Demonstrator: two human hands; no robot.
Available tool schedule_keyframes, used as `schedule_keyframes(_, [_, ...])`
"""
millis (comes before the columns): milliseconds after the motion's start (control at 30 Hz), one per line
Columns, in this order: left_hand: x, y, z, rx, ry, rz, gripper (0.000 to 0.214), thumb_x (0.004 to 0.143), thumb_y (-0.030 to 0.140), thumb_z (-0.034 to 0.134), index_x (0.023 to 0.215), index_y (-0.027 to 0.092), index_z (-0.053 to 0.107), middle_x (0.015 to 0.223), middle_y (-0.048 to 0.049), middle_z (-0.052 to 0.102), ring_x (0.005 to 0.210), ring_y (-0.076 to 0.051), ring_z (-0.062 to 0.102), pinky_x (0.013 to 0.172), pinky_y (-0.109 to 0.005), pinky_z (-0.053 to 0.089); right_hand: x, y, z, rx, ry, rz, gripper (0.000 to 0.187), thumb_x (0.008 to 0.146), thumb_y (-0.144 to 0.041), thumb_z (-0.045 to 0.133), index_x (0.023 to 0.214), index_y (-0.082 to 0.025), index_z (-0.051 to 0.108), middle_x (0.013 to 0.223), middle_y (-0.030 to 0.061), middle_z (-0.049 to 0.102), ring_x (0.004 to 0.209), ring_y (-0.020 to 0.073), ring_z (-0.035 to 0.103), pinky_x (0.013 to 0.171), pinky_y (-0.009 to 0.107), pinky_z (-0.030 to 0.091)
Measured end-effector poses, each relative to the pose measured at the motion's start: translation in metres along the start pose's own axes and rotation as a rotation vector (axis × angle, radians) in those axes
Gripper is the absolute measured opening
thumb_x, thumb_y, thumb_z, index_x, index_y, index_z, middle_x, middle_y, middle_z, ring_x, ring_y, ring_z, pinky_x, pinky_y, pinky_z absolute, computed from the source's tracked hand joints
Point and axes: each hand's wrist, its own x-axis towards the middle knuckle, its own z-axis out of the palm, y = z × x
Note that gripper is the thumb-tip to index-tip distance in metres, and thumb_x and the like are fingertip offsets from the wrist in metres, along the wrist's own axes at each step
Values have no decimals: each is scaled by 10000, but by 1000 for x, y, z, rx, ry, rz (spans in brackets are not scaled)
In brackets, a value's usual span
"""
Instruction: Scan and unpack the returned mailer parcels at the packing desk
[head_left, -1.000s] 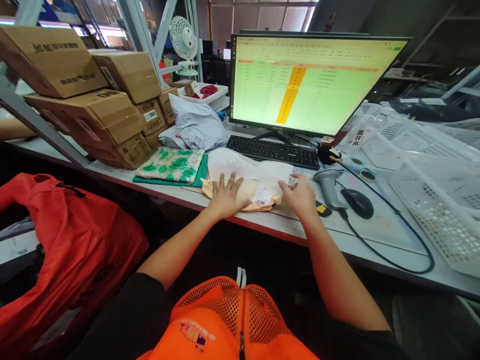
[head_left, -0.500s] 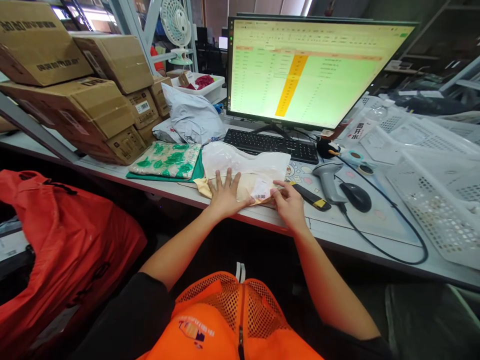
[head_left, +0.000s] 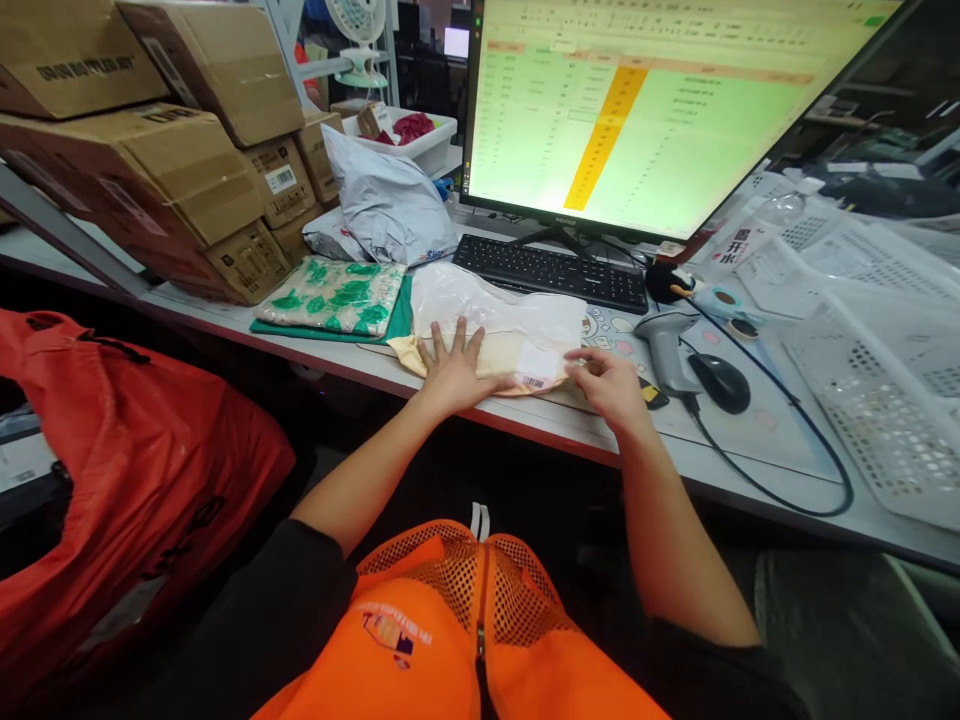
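A flat packet in white and pale yellow plastic [head_left: 499, 305] lies at the desk's front edge, with a white barcode label [head_left: 538, 366] at its lower right. My left hand [head_left: 454, 372] rests flat on the packet, fingers spread. At the packet's right edge is my right hand [head_left: 611, 385], its thumb and index finger brought together and the other fingers curled. Whatever is between those fingertips is too small to tell. A black and yellow cutter [head_left: 654, 396] is mostly covered by the right hand. Left of the packet lies a green-patterned parcel [head_left: 334, 296] on a green one.
Beyond the packet are a keyboard [head_left: 551, 272] and a monitor [head_left: 645, 120]. A barcode scanner [head_left: 670, 352], mouse [head_left: 718, 383] and white baskets [head_left: 885, 400] stand to the right. Cartons [head_left: 142, 170] and a grey plastic bag [head_left: 382, 205] are leftward; a red bag [head_left: 150, 480] sits below.
The view has tilted down slightly. My right hand has slid a little right along the packet's edge and now hides more of the cutter. My left hand stays flat on the packet.
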Motion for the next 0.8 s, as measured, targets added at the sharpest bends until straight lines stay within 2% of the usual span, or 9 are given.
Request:
schedule_keyframes(100, [-1, 7, -2, -27, 9, -43, 1112, 858, 922, 407, 1710, 237, 202, 1790, -105, -43, 1593, -559, -102, 1220, -824, 40, -7, -1, 5, 51, 60, 28, 493, 737, -534, 710, 1079, -195, 606, 688, 10, 678, 529, 158, 549, 479, 265, 420])
schedule_keyframes(167, [-1, 14, -5, -12, 56, -47, 1034, 917, 870, 364, 1695, 196, 261, 1786, -146, 10, 1594, -565, -80, 1193, -859, 63, -15, 0, 12, 89, -34, 35, 540, 754, -553, 706, 1141, -205, 561, 759, 27, 714, 573, 184, 608, 509, 291, 478])
schedule_keyframes(233, [2, 22, -11, 34, 147, 9, 913, 990, 767, 350, 1658, 144, 354, 1777, -181, 88, 1610, -538, -49, 1211, -840, 73, -21, 4, 20, 77, -94, -21, 530, 778, -514, 685, 1189, -208, 552, 818, 37, 727, 631, 199, 647, 585, 326, 527])
schedule_keyframes(333, [17, 28, -20, 80, 189, 305, 662, 1071, 526, 387, 1613, 150, 443, 1758, -153, 228, 1647, -400, 89, 1323, -640, 115, -23, 12, 30, -39, -22, -136, 482, 792, -399, 632, 1229, -205, 572, 907, 54, 729, 684, 202, 656, 727, 386, 553])
schedule_keyframes(400, [32, 26, -21, 67, 98, 504, 555, 1085, 404, 390, 1597, 205, 475, 1729, -104, 333, 1636, -313, 211, 1341, -532, 166, -18, 16, 34, -120, 57, -177, 458, 788, -357, 619, 1219, -201, 594, 965, 75, 728, 702, 203, 647, 773, 405, 552])
schedule_keyframes(433, [40, 23, -19, 46, 46, 551, 532, 1089, 375, 379, 1588, 227, 487, 1713, -86, 372, 1625, -290, 254, 1337, -514, 192, -15, 17, 35, -139, 88, -189, 445, 793, -356, 621, 1209, -200, 601, 994, 86, 728, 716, 205, 645, 778, 405, 552])
schedule_keyframes(567, [60, 8, -6, -105, -34, 517, 527, 1105, 380, 315, 1583, 243, 490, 1699, -72, 402, 1615, -265, 284, 1326, -506, 220, 5, 20, 43, -80, 148, -216, 409, 793, -378, 636, 1161, -201, 613, 1055, 105, 720, 789, 215, 647, 757, 382, 557])
schedule_keyframes(700, [65, 1, 2, -198, -45, 501, 547, 1109, 399, 278, 1578, 225, 498, 1688, -68, 420, 1616, -262, 281, 1329, -485, 208, 29, 20, 55, 84, 164, -182, 384, 735, -355, 651, 1086, -216, 582, 930, 58, 702, 755, 198, 636, 745, 362, 543])
schedule_keyframes(800, [67, 2, 3, -216, -41, 487, 547, 1104, 382, 282, 1567, 205, 514, 1682, -85, 425, 1607, -262, 307, 1322, -472, 235, 41, 23, 61, 176, 110, -169, 429, 709, -351, 668, 1102, -232, 542, 857, 13, 678, 689, 177, 605, 674, 324, 512])
